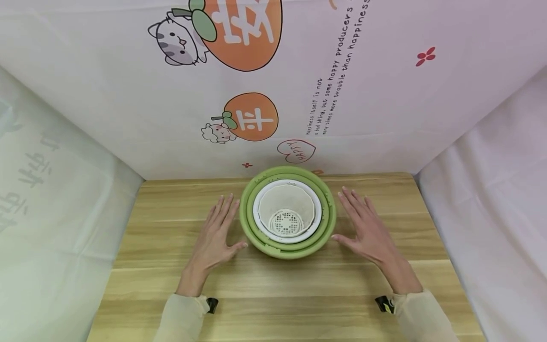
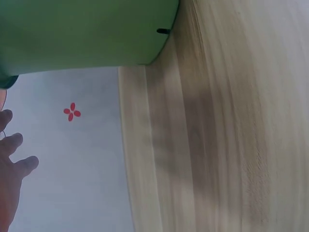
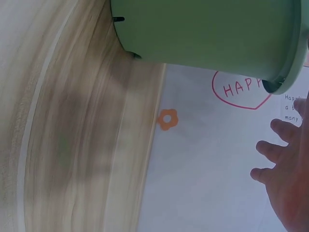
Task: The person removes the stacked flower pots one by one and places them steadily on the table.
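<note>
A nested stack of plant pots stands upright near the back of the table. Its outermost green pot (image 1: 287, 254) holds another green pot (image 1: 252, 202), then a white pot (image 1: 316, 192), and innermost a cream pot (image 1: 286, 199) with a perforated bottom. My left hand (image 1: 215, 240) is spread to the left of the stack, fingers extended, thumb near the rim. On the other side my right hand (image 1: 367, 232) is likewise spread, its thumb tip close to the rim; whether it touches, I cannot tell. Both wrist views show the outer green pot's side wall (image 2: 87, 34) beside the fingers.
The wood-grain table (image 1: 282, 304) extends in front of the pots and to both sides. A white printed cloth (image 1: 363, 95) rises right behind the stack. Plain white cloth walls (image 1: 491, 190) stand left and right. Dark straps (image 1: 212, 305) show at both cuffs.
</note>
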`<action>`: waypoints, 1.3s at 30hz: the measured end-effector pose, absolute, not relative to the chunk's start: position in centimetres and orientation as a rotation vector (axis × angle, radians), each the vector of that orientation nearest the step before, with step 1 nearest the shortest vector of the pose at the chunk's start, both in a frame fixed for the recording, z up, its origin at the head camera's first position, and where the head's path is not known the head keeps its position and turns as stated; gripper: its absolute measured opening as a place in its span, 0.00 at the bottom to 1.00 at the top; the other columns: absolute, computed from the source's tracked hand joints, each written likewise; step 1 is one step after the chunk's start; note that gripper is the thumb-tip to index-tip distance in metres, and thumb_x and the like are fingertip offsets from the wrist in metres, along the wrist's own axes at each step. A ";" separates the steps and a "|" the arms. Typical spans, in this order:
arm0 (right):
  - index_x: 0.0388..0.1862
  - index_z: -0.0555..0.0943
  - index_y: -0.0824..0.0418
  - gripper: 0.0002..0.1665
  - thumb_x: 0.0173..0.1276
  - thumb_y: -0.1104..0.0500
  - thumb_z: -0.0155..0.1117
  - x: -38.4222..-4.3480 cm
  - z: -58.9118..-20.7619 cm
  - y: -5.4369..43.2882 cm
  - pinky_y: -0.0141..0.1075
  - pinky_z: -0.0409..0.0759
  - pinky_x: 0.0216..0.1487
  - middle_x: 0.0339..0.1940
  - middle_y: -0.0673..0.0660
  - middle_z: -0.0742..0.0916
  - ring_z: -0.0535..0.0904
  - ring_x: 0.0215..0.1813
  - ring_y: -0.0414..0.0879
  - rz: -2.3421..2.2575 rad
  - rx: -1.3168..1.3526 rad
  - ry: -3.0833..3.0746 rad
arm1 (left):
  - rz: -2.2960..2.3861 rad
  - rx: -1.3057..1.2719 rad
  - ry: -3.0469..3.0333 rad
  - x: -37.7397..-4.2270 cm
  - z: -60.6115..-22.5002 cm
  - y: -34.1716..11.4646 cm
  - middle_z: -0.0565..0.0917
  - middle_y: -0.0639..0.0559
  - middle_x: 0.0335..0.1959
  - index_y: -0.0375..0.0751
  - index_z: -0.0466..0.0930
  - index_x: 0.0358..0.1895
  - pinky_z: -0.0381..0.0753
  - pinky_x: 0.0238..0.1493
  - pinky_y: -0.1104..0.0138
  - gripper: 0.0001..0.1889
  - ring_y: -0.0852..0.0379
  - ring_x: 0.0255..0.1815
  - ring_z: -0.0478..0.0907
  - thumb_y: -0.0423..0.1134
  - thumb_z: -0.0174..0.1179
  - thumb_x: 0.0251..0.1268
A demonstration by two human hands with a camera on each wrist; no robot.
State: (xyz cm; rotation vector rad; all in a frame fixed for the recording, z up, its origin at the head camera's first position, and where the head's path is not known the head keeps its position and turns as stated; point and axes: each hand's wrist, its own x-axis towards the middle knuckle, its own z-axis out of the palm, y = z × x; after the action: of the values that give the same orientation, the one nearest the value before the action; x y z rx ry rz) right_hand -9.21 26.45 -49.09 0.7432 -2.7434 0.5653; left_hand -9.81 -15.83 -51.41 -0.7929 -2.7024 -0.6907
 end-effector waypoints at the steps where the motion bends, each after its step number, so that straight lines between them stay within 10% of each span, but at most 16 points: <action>1: 0.82 0.50 0.58 0.63 0.59 0.27 0.61 -9.2 -49.0 26.3 0.55 0.40 0.79 0.81 0.61 0.56 0.47 0.81 0.58 0.567 0.752 -2.737 | -0.694 -0.793 -2.699 -9.8 -51.3 -15.7 0.46 0.42 0.81 0.41 0.46 0.80 0.41 0.79 0.49 0.56 0.39 0.80 0.42 0.81 0.30 0.60; 23: 0.80 0.54 0.61 0.61 0.63 0.19 0.44 -9.6 -48.2 24.8 0.55 0.46 0.79 0.79 0.64 0.60 0.52 0.80 0.59 0.596 0.872 -2.661 | -0.710 -0.808 -2.673 -10.2 -50.6 -14.3 0.51 0.41 0.80 0.43 0.46 0.80 0.48 0.77 0.46 0.55 0.38 0.79 0.47 0.82 0.27 0.60; 39: 0.81 0.53 0.60 0.62 0.62 0.20 0.49 -10.1 -48.6 24.5 0.51 0.48 0.79 0.79 0.63 0.61 0.58 0.76 0.64 0.681 0.841 -2.675 | -0.792 -0.783 -2.727 -10.8 -50.3 -14.1 0.48 0.47 0.81 0.46 0.43 0.81 0.51 0.77 0.46 0.55 0.41 0.79 0.48 0.82 0.30 0.60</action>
State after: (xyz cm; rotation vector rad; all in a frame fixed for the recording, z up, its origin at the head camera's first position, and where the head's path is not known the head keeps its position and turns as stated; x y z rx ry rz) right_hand -10.12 24.49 -48.58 0.8407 -2.6751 0.6807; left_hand -10.81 -14.09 -50.26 -0.7830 -2.7266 -0.7922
